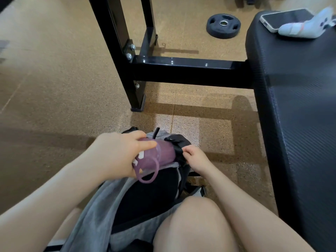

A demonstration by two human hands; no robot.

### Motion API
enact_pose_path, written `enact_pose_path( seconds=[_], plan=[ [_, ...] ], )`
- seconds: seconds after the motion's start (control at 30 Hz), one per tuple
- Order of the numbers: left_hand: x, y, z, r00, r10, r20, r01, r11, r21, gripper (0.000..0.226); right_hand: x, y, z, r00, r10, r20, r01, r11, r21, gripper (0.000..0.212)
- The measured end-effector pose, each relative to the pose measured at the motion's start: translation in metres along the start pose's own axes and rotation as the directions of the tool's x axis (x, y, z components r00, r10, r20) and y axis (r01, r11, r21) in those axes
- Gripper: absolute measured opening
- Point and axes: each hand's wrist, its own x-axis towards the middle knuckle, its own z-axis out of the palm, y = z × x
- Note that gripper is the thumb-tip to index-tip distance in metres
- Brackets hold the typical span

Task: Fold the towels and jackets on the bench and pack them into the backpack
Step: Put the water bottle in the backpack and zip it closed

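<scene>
Left hand grips purple bottle (lying sideways); right hand pinches backpack pocket

Hands: I count two, a left hand and a right hand.
Bottles: I count one purple bottle.
Backpacks: I count one grey-and-black backpack.
Benches: I count one black padded bench.
Phones: I count one phone.
Weight plates: I count one weight plate.
Black metal frames: I count one frame.
White cloth items: I count one white item; kind not discernible.
</scene>
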Motion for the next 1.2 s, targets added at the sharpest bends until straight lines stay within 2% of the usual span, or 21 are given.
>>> enact_pose_path(
  seconds=[0.03,0.1,0.17,0.23,0.37,0.43,0.5,0.57,0.67,0.77,0.87,0.97,1.1,1.2],
  plan=[
    [-0.004,-0.005,-0.006,1.000,-0.011,-0.002,0.011,1.000,-0.005,0.071,0.000,0.001,0.002,0.999,-0.038,0.024,0.040,0.997,-0.064,0.018],
    [-0.013,-0.014,-0.017,0.999,-0.035,-0.038,0.034,0.999,-0.018,0.075,-0.002,-0.001,0.002,0.994,-0.067,0.086,0.075,0.994,-0.085,0.027],
    [-0.021,-0.018,-0.023,0.994,-0.041,-0.106,0.040,0.999,-0.019,0.070,-0.001,-0.004,0.000,0.983,-0.056,0.176,0.079,0.989,-0.124,0.037],
    [-0.024,-0.019,-0.022,0.992,-0.036,-0.121,0.032,0.999,-0.031,0.066,0.005,-0.005,-0.001,0.968,-0.028,0.248,0.093,0.962,-0.257,0.043],
    [-0.022,-0.019,-0.009,0.997,0.003,-0.078,-0.012,0.993,-0.114,0.069,0.015,-0.022,-0.008,0.938,0.064,0.341,0.188,0.733,-0.654,0.052],
    [-0.022,-0.018,-0.004,0.997,-0.001,-0.076,-0.011,0.988,-0.152,0.071,0.016,-0.026,-0.013,0.925,0.140,0.352,0.201,0.607,-0.769,0.052],
    [-0.022,-0.017,0.000,0.997,0.004,-0.081,-0.017,0.987,-0.160,0.073,0.015,-0.024,-0.018,0.940,0.123,0.318,0.206,0.538,-0.817,0.046],
    [-0.021,-0.017,0.002,0.995,0.006,-0.102,-0.021,0.989,-0.144,0.073,0.013,-0.020,-0.023,0.971,0.011,0.238,0.191,0.562,-0.805,0.034],
    [-0.016,-0.014,0.005,0.987,0.004,-0.158,-0.027,0.990,-0.141,0.070,0.005,-0.015,-0.024,0.992,-0.103,0.073,0.125,0.742,-0.659,0.030],
    [-0.005,-0.006,0.005,0.985,0.016,-0.170,-0.040,0.990,-0.138,0.073,-0.003,-0.008,-0.017,0.976,-0.173,-0.132,0.080,0.850,-0.520,0.024],
    [0.005,0.002,0.004,0.988,0.034,-0.148,-0.056,0.988,-0.144,0.071,-0.007,-0.004,-0.012,0.964,-0.094,-0.248,0.012,0.950,-0.313,0.015],
    [0.012,0.005,0.006,0.991,0.064,-0.117,-0.080,0.987,-0.139,0.068,-0.008,-0.005,-0.016,0.949,0.050,-0.311,-0.056,0.998,-0.013,0.023],
    [0.021,0.004,0.011,0.998,0.052,-0.038,-0.060,0.967,-0.249,0.069,-0.002,-0.008,-0.013,0.943,0.119,-0.312,-0.120,0.993,0.017,0.015],
    [0.020,0.000,0.012,0.990,0.061,-0.127,-0.073,0.992,-0.098,0.071,0.000,-0.009,-0.011,0.973,0.049,-0.228,-0.091,0.979,-0.181,0.011]
  ],
)
